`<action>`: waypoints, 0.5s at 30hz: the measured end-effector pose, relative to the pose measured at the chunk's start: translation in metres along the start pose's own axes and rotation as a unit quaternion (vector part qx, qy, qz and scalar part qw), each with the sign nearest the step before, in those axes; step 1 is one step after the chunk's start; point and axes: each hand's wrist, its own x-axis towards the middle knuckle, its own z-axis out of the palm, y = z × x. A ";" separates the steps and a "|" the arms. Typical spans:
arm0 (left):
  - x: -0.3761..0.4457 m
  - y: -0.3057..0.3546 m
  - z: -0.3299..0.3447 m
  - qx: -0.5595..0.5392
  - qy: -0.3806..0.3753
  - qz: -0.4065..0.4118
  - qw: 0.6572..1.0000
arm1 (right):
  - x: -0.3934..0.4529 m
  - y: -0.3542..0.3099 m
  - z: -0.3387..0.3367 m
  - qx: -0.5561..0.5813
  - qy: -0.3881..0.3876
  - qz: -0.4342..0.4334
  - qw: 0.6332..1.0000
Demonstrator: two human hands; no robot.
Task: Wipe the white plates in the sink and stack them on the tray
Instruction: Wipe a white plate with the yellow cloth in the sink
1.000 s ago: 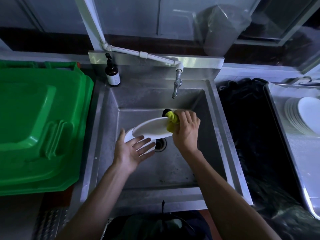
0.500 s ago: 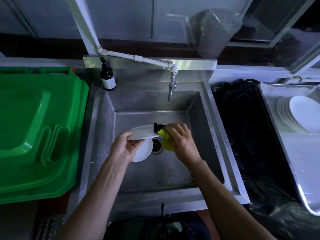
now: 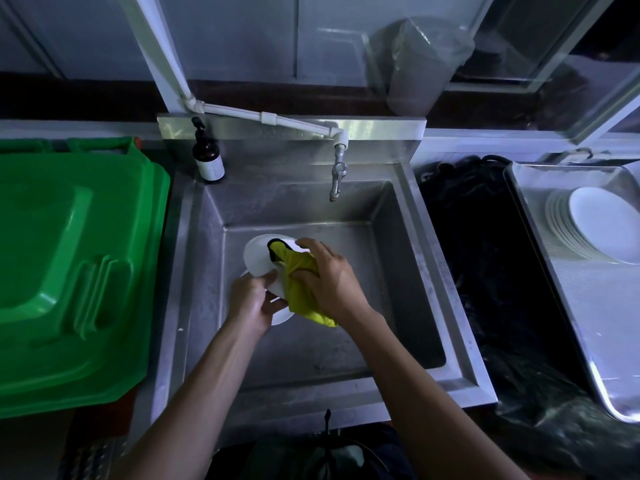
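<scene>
The white plate [image 3: 260,254] is held tilted over the steel sink [image 3: 391,216], above the basin floor. We see the left hand [image 3: 250,301] gripping its lower edge, with the fingers curled round the rim. The right hand [image 3: 330,282] holds a yellow cloth [image 3: 300,282] bunched in its grip and presses it on the face of the plate. Under the left hand a second white plate [image 3: 282,316] shows partly; we cannot tell if it touches the first one. At the right, well apart from the sink, a metal tray [image 3: 568,306] carries a stack of white plates [image 3: 599,230]. A tap [image 3: 336,174] hangs over the basin, a dark bottle [image 3: 207,155] stands at its back left corner, and a green lid [image 3: 69,265] lies at the left.
</scene>
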 end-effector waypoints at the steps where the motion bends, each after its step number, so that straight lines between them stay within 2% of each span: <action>1: -0.001 -0.001 0.000 -0.006 -0.006 0.003 1.000 | -0.001 -0.002 0.003 0.011 0.006 -0.008 1.000; 4: -0.005 0.000 0.002 -0.034 -0.029 0.011 0.999 | -0.007 -0.004 0.015 -0.005 0.050 -0.090 0.995; 6: -0.007 0.001 0.003 -0.047 -0.041 0.017 0.998 | -0.011 -0.003 0.023 -0.046 0.074 -0.109 0.990; 10: -0.011 0.002 0.007 -0.057 -0.049 0.028 0.997 | -0.014 -0.001 0.030 -0.078 0.074 -0.064 0.992; 15: -0.010 0.003 0.007 -0.051 -0.050 0.042 0.997 | -0.027 -0.004 0.038 -0.099 0.077 -0.048 0.991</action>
